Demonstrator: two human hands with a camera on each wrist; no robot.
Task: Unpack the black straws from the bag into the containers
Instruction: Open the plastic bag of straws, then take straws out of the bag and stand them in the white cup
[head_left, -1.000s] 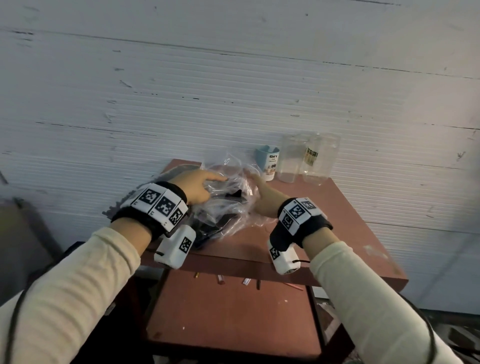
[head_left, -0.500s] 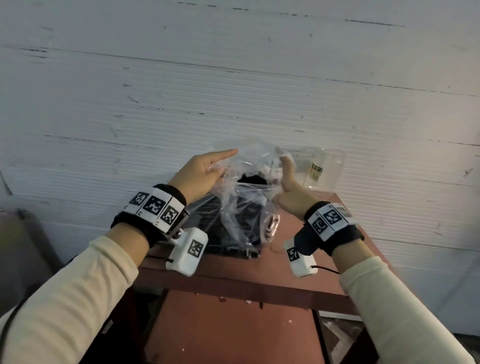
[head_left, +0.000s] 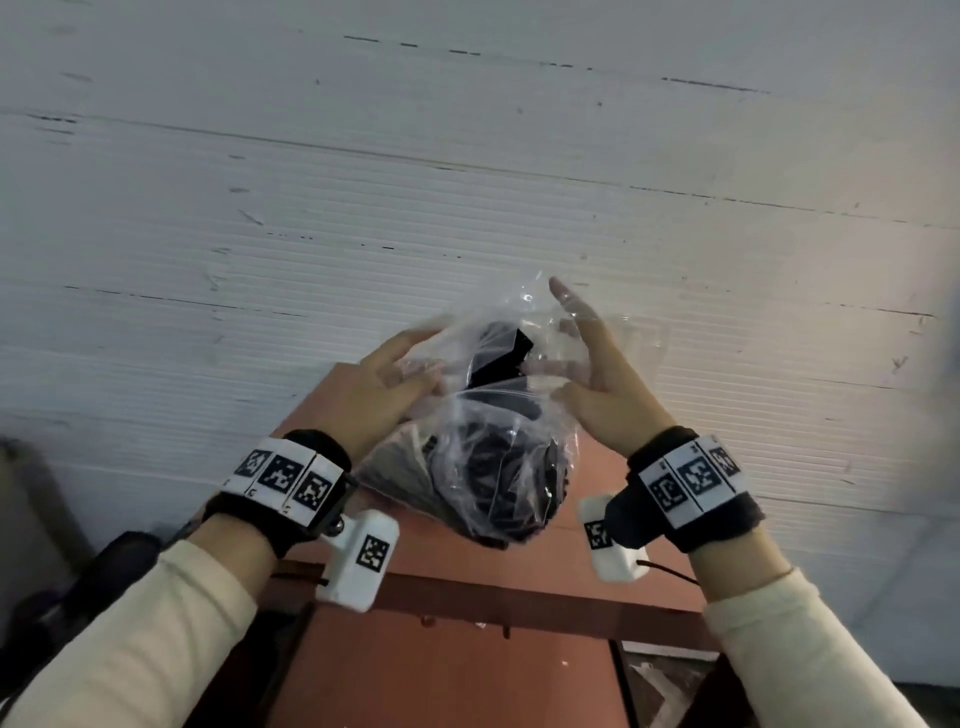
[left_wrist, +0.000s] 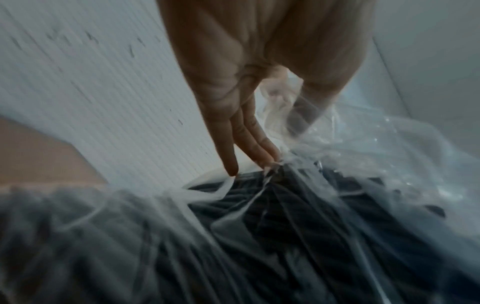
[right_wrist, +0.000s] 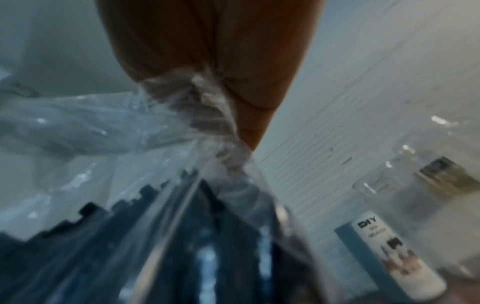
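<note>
A clear plastic bag (head_left: 493, 457) full of black straws (head_left: 498, 488) hangs in the air between my two hands, above the brown table (head_left: 467, 597). My left hand (head_left: 415, 364) pinches the plastic at the bag's upper left; the left wrist view shows its fingertips (left_wrist: 270, 160) against the film with the thumb behind it. My right hand (head_left: 566, 358) grips the upper right of the bag, index finger straight up. In the right wrist view the bag's plastic (right_wrist: 202, 115) is bunched in that hand. Straw ends (head_left: 501, 348) show at the bag's mouth.
The right wrist view shows a blue and white cup (right_wrist: 389, 257) marked DIY and a clear jar (right_wrist: 428, 185) standing by the ribbed white wall (head_left: 467, 182). In the head view the bag hides them. A lower shelf (head_left: 441, 675) lies under the table top.
Both hands have lifted the bag off the table and raised it toward the camera. The bag now hangs upright and covers the containers in the head view.
</note>
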